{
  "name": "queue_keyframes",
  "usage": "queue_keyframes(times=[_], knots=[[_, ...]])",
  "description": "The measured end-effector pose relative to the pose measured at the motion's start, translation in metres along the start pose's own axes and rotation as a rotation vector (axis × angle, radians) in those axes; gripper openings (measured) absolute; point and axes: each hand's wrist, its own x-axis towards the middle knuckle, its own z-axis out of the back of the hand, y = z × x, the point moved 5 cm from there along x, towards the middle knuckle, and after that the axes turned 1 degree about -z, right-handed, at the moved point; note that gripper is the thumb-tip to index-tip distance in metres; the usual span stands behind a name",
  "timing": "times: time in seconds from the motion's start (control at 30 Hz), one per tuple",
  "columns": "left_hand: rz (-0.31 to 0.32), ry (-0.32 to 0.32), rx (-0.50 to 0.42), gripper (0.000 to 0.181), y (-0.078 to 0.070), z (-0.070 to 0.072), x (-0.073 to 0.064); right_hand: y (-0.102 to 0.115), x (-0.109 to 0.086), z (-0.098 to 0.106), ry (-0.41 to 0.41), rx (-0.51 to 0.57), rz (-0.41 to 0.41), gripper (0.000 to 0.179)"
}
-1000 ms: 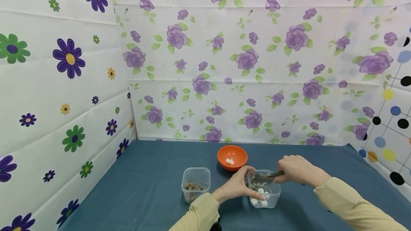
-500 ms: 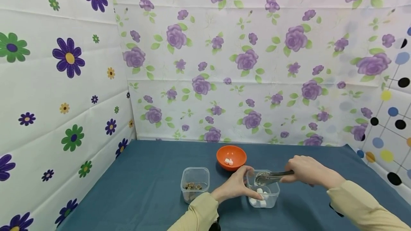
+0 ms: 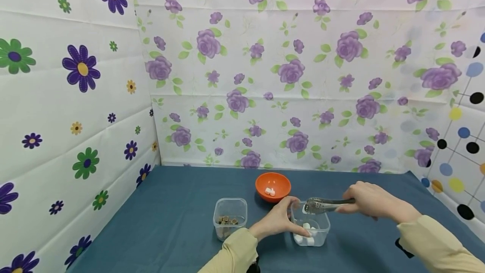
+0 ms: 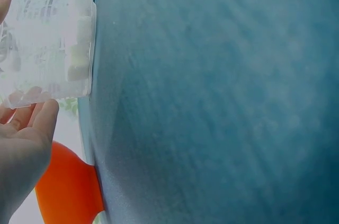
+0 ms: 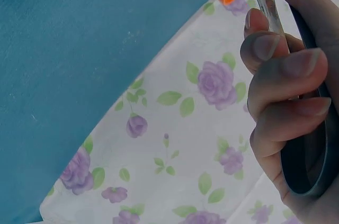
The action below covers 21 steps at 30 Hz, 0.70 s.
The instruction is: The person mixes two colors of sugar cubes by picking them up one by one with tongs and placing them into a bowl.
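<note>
My left hand (image 3: 278,220) grips a clear plastic container (image 3: 321,235), fingers at its far left side and thumb across the near rim. White marshmallow-like pieces (image 3: 310,241) lie on the bottom; the left wrist view shows them through the wall of the container (image 4: 47,38). My right hand (image 3: 373,200) holds metal tongs (image 3: 320,205) with dark handles, tips over the container's far part. A small white piece (image 3: 304,210) shows at the tongs' tips. In the right wrist view, the fingers curl round the tongs (image 5: 293,173).
An orange bowl (image 3: 282,181) with a few white pieces stands behind the container. To the left is another clear container (image 3: 231,205) with small brown pieces. A blue cloth (image 3: 178,214) covers the table, with flowered sheets (image 3: 265,75) behind and at the sides.
My right hand has moved right, drawing the tongs' tips up from inside the container to near its far rim. My left hand keeps its hold on the container.
</note>
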Motion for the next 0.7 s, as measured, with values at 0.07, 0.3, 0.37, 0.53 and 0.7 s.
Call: queue_keyframes(times=[0.07, 0.3, 0.37, 0.53, 0.7], knots=[[0.003, 0.002, -0.003, 0.067, 0.0, 0.0, 0.0, -0.001, -0.001, 0.003, -0.005, 0.002, -0.006, 0.033], [0.003, 0.004, -0.014, 0.068, 0.0, 0.0, 0.0, -0.011, -0.001, 0.01, -0.031, 0.004, -0.061, 0.031], [0.0, 0.003, -0.015, 0.068, 0.0, 0.0, 0.0, -0.013, 0.0, 0.011, -0.038, 0.003, -0.063, 0.032], [0.001, -0.003, -0.006, 0.066, 0.001, 0.0, 0.001, -0.018, 0.005, 0.014, -0.052, 0.013, -0.067, 0.034], [0.0, -0.005, 0.0, 0.065, 0.002, 0.0, 0.001, -0.022, 0.01, 0.014, -0.071, -0.006, -0.082, 0.036]])
